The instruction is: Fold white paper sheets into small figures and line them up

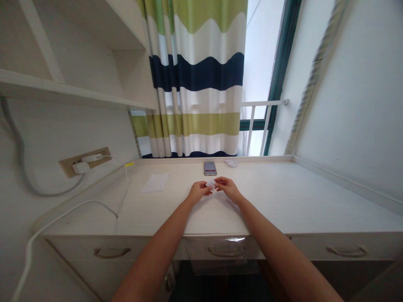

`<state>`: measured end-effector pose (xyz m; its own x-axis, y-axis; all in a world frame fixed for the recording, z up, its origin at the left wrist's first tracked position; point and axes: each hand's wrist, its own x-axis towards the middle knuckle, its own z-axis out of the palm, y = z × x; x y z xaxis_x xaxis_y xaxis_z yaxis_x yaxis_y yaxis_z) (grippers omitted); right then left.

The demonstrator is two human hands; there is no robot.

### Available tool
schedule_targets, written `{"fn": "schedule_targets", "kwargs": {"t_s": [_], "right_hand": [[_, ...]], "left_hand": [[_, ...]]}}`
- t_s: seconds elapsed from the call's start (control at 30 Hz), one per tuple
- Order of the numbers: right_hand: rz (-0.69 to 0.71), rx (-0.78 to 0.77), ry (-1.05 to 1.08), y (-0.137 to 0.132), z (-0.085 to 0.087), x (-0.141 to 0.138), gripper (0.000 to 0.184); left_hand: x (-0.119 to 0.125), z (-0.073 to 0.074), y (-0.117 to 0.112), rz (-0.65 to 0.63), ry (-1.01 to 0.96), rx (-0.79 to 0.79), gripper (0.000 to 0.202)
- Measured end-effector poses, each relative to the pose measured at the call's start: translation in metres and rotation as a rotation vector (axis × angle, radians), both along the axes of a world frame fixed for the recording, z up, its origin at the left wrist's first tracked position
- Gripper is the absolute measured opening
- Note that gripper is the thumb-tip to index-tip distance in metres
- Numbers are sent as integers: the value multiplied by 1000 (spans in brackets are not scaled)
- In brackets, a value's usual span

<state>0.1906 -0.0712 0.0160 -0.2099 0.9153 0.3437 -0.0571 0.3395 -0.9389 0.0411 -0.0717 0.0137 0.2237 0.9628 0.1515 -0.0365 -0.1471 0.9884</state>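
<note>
A small piece of folded white paper (210, 183) is held between my two hands, just above the white desk. My left hand (199, 190) pinches it from the left, fingers closed. From the other side my right hand (227, 188) grips it with thumb and fingertips. The paper comes to a point at its top; its lower part is partly covered by my fingers. Just beyond my hands a phone (210, 168) lies flat with its screen lit.
White paper sheets (155, 183) lie on the desk (283, 197) at left. A crumpled white piece (231, 163) rests near the back edge, by the curtain (208, 100). White cables (94, 201) run from the wall socket (85, 161) across the desk's left side.
</note>
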Motion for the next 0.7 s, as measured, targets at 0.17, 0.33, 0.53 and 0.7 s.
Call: {"fn": "schedule_targets", "kwargs": {"t_s": [0.17,0.33,0.53,0.7], "right_hand": [[-39,-34,-60,-4,3,-1,29],[-68,41,-148,-3,3,-1,28],[-78,89,-148,-2,2,0,29],[-80,67,-171,-3,3,-1,32]], "left_hand": [[-1,-3,2,-12,74,47,20],[-1,-5,3,-43,121,81,18],[-1,-4,1,-86,104,78,24],[0,-8,2,-96,138,79,30]]}}
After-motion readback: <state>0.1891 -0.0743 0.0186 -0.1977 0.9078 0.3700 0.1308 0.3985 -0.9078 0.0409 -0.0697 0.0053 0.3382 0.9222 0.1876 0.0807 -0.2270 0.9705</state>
